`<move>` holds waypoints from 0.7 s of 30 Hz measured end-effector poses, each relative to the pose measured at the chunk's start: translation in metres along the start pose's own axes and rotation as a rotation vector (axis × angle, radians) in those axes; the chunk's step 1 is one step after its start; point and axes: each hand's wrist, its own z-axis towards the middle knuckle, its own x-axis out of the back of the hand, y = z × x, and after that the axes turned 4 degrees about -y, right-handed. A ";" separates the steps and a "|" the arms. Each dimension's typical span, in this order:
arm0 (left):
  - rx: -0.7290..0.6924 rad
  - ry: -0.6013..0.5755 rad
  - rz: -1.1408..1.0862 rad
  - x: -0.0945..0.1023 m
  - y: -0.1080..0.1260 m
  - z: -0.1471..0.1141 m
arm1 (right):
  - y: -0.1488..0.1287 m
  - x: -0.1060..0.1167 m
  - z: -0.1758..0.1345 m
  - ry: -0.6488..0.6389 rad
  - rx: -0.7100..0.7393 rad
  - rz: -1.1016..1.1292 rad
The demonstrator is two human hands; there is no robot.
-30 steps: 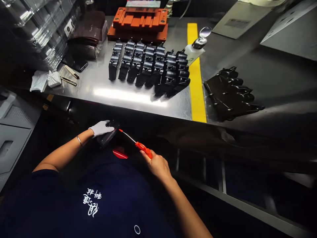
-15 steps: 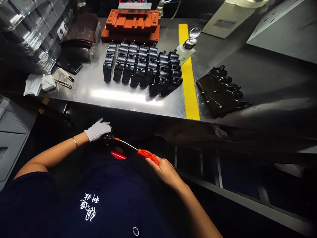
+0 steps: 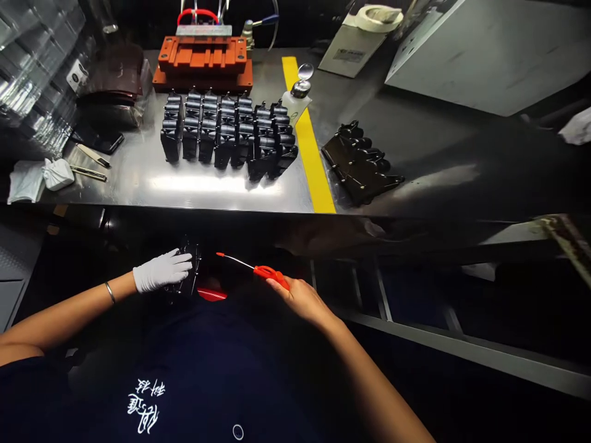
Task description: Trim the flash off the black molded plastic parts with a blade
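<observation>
My left hand (image 3: pixel 164 271), in a white glove, is closed around a black moulded part (image 3: pixel 190 269) below the table's front edge. Most of that part is lost against the dark background. In my bare right hand (image 3: pixel 302 298) is a red air blow gun (image 3: pixel 268 274) with a thin metal nozzle. Its red tip points left at the black part, a short gap away from it. A row of similar black moulded parts (image 3: pixel 226 132) stands on the metal table. One more black part (image 3: pixel 362 163) lies right of the yellow tape.
Behind the row sits an orange fixture (image 3: pixel 203 55). A pump bottle (image 3: pixel 295 101) stands by the yellow tape (image 3: pixel 314 163). At left are a phone (image 3: pixel 108 141), tweezers (image 3: pixel 87 173), white wipes (image 3: pixel 28 180) and stacked clear trays (image 3: pixel 34 74). A grey box (image 3: pixel 471 55) is at the back right.
My left hand has moved down and left, turning the black part so more of its face shows. The nozzle tip is now farther from it. The whole view has shifted rightward.
</observation>
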 end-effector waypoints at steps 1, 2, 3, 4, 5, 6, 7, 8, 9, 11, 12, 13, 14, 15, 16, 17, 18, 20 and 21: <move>0.091 0.014 -0.003 0.005 0.001 0.002 | 0.000 0.000 -0.003 -0.034 0.056 0.026; 0.227 0.032 -0.021 0.011 0.002 0.004 | -0.002 -0.001 -0.006 -0.068 0.115 0.054; 0.392 0.050 -0.057 0.016 0.002 0.007 | -0.004 -0.002 -0.010 -0.101 0.165 0.075; 0.555 0.071 -0.108 0.022 0.003 0.010 | -0.006 -0.004 -0.014 -0.122 0.200 0.085; 0.683 0.094 -0.166 0.026 0.003 0.014 | -0.009 -0.007 -0.017 -0.132 0.219 0.081; 0.758 0.114 -0.220 0.031 0.004 0.017 | -0.013 -0.010 -0.019 -0.127 0.220 0.066; 0.776 0.130 -0.261 0.034 0.004 0.021 | -0.015 -0.013 -0.020 -0.102 0.205 0.047; 0.746 0.138 -0.283 0.036 0.006 0.025 | -0.017 -0.016 -0.020 -0.063 0.181 0.031; 0.700 0.141 -0.287 0.038 0.007 0.028 | -0.018 -0.018 -0.020 -0.020 0.157 0.023; 0.655 0.139 -0.268 0.039 0.008 0.032 | -0.016 -0.021 -0.017 0.056 0.115 0.024; 0.666 0.145 -0.260 0.040 0.007 0.032 | -0.014 -0.021 -0.015 0.081 0.093 0.022; 0.690 0.161 -0.261 0.040 0.006 0.031 | -0.013 -0.021 -0.014 0.095 0.069 0.013; 0.719 0.183 -0.278 0.040 0.004 0.029 | -0.011 -0.021 -0.014 0.102 0.048 -0.003; 0.745 0.208 -0.313 0.041 0.001 0.027 | -0.011 -0.021 -0.014 0.102 0.036 -0.021; 0.765 0.232 -0.362 0.041 -0.001 0.025 | -0.012 -0.021 -0.014 0.100 0.031 -0.041; 0.779 0.250 -0.416 0.041 -0.003 0.023 | -0.015 -0.022 -0.014 0.097 0.033 -0.059; 0.787 0.259 -0.463 0.041 -0.004 0.022 | -0.019 -0.023 -0.014 0.092 0.040 -0.074; 0.801 0.247 -0.517 0.038 -0.002 0.023 | -0.030 -0.025 -0.013 0.081 0.054 -0.096; 0.806 0.231 -0.525 0.036 0.001 0.024 | -0.036 -0.026 -0.012 0.072 0.057 -0.108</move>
